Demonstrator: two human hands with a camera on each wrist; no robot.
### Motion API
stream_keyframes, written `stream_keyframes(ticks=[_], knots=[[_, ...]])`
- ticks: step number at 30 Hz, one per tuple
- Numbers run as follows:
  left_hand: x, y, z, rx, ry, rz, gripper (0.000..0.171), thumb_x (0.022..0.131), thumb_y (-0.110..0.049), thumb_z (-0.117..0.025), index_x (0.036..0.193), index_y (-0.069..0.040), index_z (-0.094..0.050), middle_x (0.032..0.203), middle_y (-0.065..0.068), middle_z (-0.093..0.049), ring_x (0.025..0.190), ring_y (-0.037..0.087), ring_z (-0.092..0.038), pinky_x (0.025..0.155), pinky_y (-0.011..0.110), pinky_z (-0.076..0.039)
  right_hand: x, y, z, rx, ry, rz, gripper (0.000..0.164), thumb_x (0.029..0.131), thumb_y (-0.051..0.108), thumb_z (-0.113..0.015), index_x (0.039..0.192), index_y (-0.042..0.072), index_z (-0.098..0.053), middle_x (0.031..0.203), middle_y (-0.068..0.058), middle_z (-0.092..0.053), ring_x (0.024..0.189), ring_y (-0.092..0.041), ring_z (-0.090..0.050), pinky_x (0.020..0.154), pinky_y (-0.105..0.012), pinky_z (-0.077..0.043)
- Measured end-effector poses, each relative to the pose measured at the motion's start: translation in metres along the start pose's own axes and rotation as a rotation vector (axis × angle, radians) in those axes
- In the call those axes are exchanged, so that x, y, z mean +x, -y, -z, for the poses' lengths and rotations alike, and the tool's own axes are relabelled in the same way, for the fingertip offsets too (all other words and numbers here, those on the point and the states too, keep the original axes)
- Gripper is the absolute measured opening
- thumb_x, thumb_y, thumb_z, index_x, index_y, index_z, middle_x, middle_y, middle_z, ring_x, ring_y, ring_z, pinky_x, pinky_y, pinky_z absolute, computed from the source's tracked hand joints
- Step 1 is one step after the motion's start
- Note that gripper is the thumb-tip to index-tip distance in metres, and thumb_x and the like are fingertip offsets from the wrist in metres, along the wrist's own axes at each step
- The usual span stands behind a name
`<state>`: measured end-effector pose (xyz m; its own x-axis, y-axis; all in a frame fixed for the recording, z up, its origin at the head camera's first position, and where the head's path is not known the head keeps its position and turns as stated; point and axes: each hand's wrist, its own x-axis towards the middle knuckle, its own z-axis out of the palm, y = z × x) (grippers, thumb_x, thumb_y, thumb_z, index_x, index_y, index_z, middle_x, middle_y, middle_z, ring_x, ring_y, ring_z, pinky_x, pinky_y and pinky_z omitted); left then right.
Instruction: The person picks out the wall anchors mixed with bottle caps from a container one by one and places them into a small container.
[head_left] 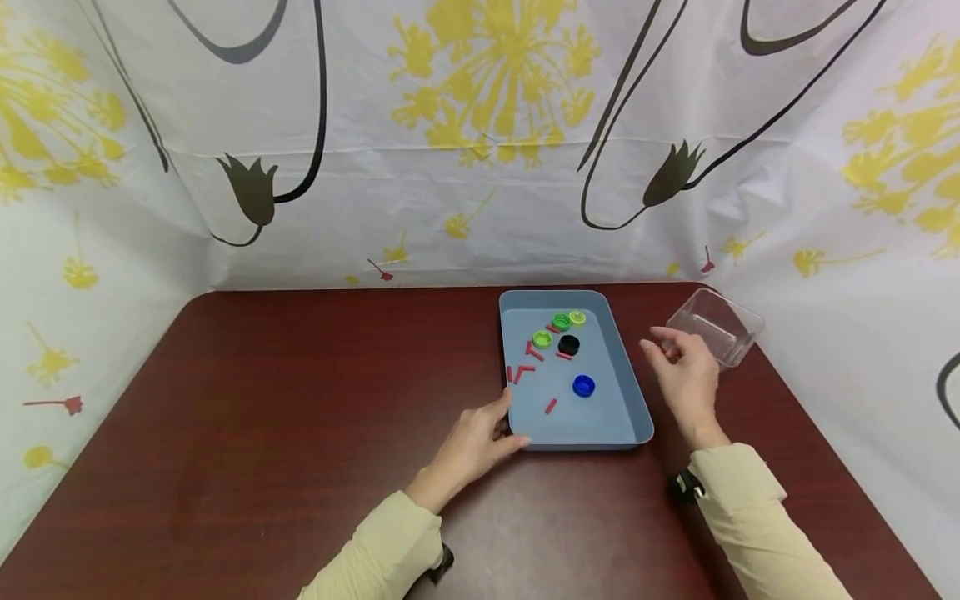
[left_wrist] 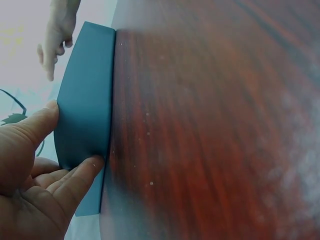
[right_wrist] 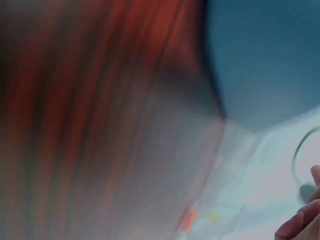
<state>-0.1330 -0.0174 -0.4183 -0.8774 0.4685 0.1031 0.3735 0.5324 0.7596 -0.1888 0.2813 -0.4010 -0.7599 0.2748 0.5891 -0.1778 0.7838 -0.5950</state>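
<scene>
A shallow blue-grey tray (head_left: 607, 408) stands on the table. My left hand (head_left: 468, 442) holds its near left corner. In the left wrist view, the thumb touches the upper edge of the tray wall (left_wrist: 85, 95) while the fingers bend against it lower down. Within the tray lie a blue cap (head_left: 583, 386), a black cap (head_left: 569, 344), several green caps (head_left: 542, 339) and several short red sticks (head_left: 551, 406). Right of the tray, my right hand (head_left: 690, 383) hovers with loosely bent fingers, nothing visible in it. Only its fingertips show in the right wrist view.
A clear plastic box (head_left: 720, 321) sits near the table's right edge, partly behind the right hand. The dark red-brown table (head_left: 262, 433) extends to the left of the tray. A patterned white curtain (head_left: 480, 217) hangs behind and at both sides.
</scene>
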Motion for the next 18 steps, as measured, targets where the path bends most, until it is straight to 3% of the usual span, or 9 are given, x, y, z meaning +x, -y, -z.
stream_keyframes(ticks=[9, 18], knots=[[0.0, -0.001, 0.001, -0.003, -0.011, 0.002, 0.072, 0.087, -0.027, -0.069, 0.142, 0.004, -0.036, 0.131, 0.019, -0.055, 0.099, 0.024, -0.066, 0.081, 0.034, -0.052, -0.034, 0.048, -0.016, 0.029, 0.191, 0.178, 0.02, 0.073, 0.007, -0.08, 0.091, 0.004, -0.073, 0.066, -0.003, -0.047, 0.061, -0.009, -0.041, 0.053, -0.019, -0.031], [0.0, -0.001, 0.001, -0.002, -0.007, 0.011, 0.072, 0.086, -0.028, -0.069, 0.142, 0.004, -0.036, 0.129, 0.019, -0.057, 0.097, 0.022, -0.067, 0.079, 0.032, -0.053, -0.049, 0.064, -0.025, -0.006, 0.453, 0.191, 0.021, 0.073, 0.012, -0.081, 0.088, 0.002, -0.071, 0.065, -0.002, -0.05, 0.058, -0.009, -0.042, 0.05, -0.022, -0.035]])
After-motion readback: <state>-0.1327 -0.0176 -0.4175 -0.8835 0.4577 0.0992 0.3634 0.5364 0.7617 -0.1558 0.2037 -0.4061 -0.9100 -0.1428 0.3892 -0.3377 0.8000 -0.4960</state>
